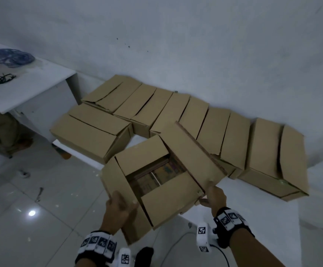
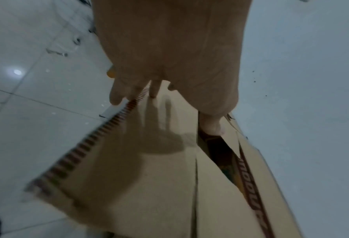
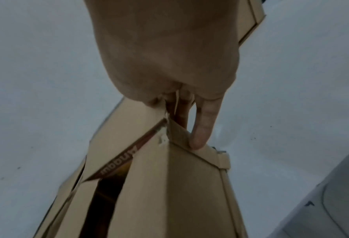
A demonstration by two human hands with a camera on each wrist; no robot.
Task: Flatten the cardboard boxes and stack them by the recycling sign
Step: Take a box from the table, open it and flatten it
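Observation:
I hold a brown cardboard box (image 1: 156,182) in the air in front of me, its top flaps spread open and printed colours showing inside. My left hand (image 1: 118,207) grips the near left flap, thumb on top and fingers curled over its edge (image 2: 132,96). My right hand (image 1: 213,195) pinches the near right corner where a flap meets the side wall (image 3: 181,128). Behind it several closed cardboard boxes (image 1: 176,112) stand in a row along the white wall. One more box (image 1: 91,133) sits in front at the left.
A white table (image 1: 28,87) with blue cable and glasses stands at the left, a seated person's legs (image 1: 1,130) under it. Glossy white floor tiles (image 1: 41,199) lie to the left. A low white platform (image 1: 253,218) carries the boxes on the right.

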